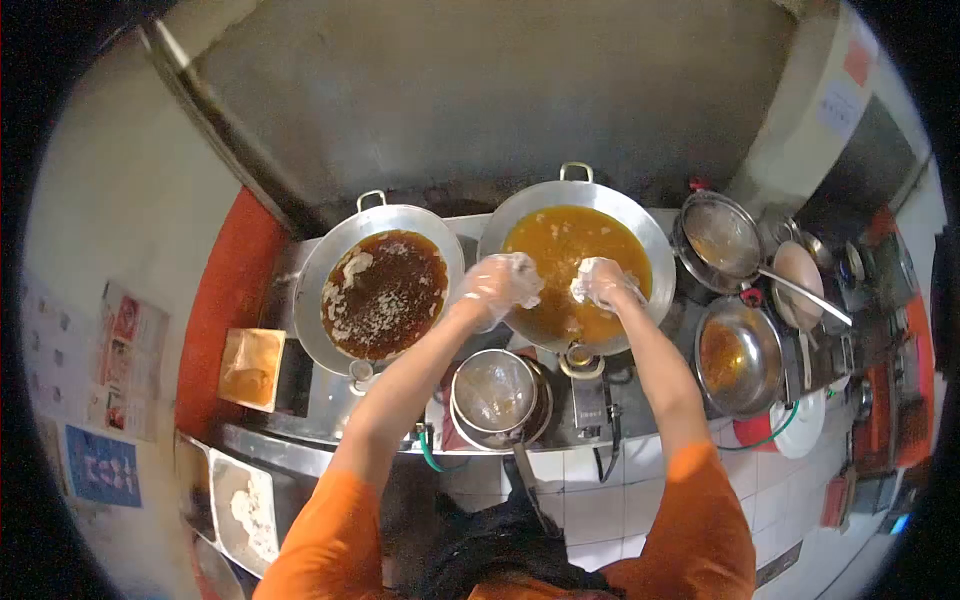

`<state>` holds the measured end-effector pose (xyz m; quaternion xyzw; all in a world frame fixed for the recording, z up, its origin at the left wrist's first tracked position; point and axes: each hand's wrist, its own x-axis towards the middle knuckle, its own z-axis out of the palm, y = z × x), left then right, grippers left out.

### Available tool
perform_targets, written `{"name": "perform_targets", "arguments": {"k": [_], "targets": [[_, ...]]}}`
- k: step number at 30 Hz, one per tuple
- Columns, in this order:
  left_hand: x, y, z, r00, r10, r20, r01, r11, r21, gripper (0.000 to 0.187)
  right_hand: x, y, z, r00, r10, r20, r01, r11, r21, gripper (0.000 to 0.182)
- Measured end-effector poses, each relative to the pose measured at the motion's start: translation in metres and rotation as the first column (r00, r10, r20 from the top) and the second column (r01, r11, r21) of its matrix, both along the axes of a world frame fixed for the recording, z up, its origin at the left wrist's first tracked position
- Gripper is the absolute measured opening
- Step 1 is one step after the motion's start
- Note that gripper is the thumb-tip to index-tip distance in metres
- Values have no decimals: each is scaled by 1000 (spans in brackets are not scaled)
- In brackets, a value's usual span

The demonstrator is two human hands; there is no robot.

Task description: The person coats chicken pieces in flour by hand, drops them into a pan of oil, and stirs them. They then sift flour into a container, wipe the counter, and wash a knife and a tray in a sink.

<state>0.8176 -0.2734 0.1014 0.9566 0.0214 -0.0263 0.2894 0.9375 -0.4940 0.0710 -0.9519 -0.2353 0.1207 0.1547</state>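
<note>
Over the left part of the right wok (488,232), my left hand (500,285), in a thin clear covering, is closed on a white, flour-coated piece (524,278). My right hand (606,283), covered the same way, is over the right half of that wok, its fingers closed on another white coated piece (582,285). Beneath both hands lies yellow-orange oil (570,235) with small bits in it. The left wok (318,262) holds dark brown oil (400,285) with pale crumbs and a larger pale piece (356,265) near its upper left.
A strainer (495,390) rests on a pot between the woks, its handle toward me. Pans (765,365) and a long-handled strainer (722,237) stand at right. At left are a square container (250,368) and a tray (228,515) with white coated food.
</note>
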Motion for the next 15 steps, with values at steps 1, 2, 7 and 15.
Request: {"name": "perform_targets", "arguments": {"k": [1, 2, 7, 15], "targets": [[27, 3, -46, 992, -93, 90, 86, 994, 73, 31, -7, 6, 6, 999, -42, -31, 43, 999, 13, 26], [30, -4, -51, 991, -81, 111, 78, 997, 30, 24, 27, -6, -40, 1000, 24, 20, -26, 994, 105, 24], [49, -23, -78, 982, 108, 156, -130, 982, 137, 15, -53, -5, 113, 986, -103, 128, 60, 952, 302, 32], [-170, 53, 72, 906, 314, 285, -185, 897, -403, 46, -135, -4, 119, 982, 183, 40, -162, 724, 671, 46]]}}
